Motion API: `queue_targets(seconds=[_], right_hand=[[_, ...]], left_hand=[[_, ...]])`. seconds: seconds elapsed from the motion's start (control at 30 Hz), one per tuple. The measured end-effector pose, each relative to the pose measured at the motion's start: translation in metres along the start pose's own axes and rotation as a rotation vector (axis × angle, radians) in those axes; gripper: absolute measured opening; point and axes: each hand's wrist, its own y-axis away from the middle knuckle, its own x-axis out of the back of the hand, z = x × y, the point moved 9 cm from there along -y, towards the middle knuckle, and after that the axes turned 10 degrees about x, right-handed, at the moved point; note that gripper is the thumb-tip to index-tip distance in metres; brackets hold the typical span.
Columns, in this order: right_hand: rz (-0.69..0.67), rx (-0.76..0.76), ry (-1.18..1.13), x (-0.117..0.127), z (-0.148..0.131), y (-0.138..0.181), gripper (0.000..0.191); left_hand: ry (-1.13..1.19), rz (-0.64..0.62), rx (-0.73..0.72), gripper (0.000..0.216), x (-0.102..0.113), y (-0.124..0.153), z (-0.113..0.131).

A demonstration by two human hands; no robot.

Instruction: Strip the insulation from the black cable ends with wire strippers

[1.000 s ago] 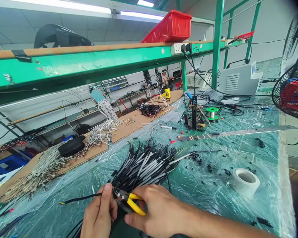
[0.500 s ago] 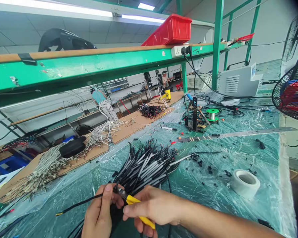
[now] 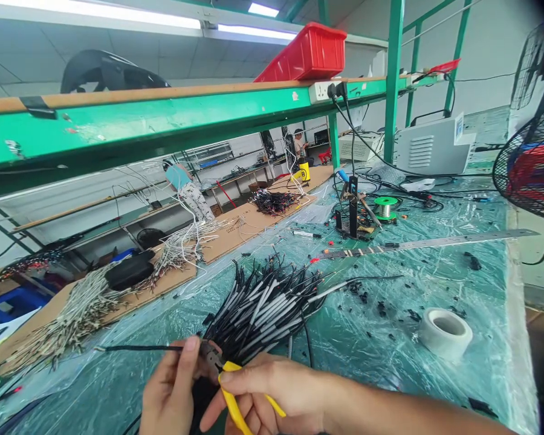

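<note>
My left hand (image 3: 170, 383) pinches a black cable (image 3: 140, 348), whose stripped end points to the left. In my right hand (image 3: 272, 389) are cutting pliers (image 3: 230, 396) with yellow handles, spread apart. Their metal jaws reach the cable beside my left fingertips; whether they bite on it I cannot tell. Just beyond both hands lies a big bundle of black cables (image 3: 258, 308), many with grey ribbed sleeves. More dark cable hangs below my hands, partly hidden by them.
A white tape roll (image 3: 446, 333) lies right, near a steel ruler (image 3: 462, 240). Behind stand a soldering stand (image 3: 353, 211) and a green solder spool (image 3: 385, 209). Pale cable bundles (image 3: 72, 317) rest on cardboard at left. A fan (image 3: 532, 163) is at right; two people are in the background.
The plier handles have spread apart and turned steeper. Both hands have shifted slightly left, and the cable's free end has swung up to nearly level.
</note>
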Motion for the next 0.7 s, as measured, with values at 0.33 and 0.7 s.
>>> queue_targets(seconds=[0.33, 0.7], right_hand=[[0.231, 0.107, 0.849, 0.012, -0.040, 0.021, 0.034], [0.418, 0.303, 1.575, 0.003, -0.076, 0.038, 0.037]], left_hand=[[-0.144, -0.023, -0.035, 0.044, -0.007, 0.002, 0.003], [-0.283, -0.008, -0.088, 0.046, -0.004, 0.002, 0.003]])
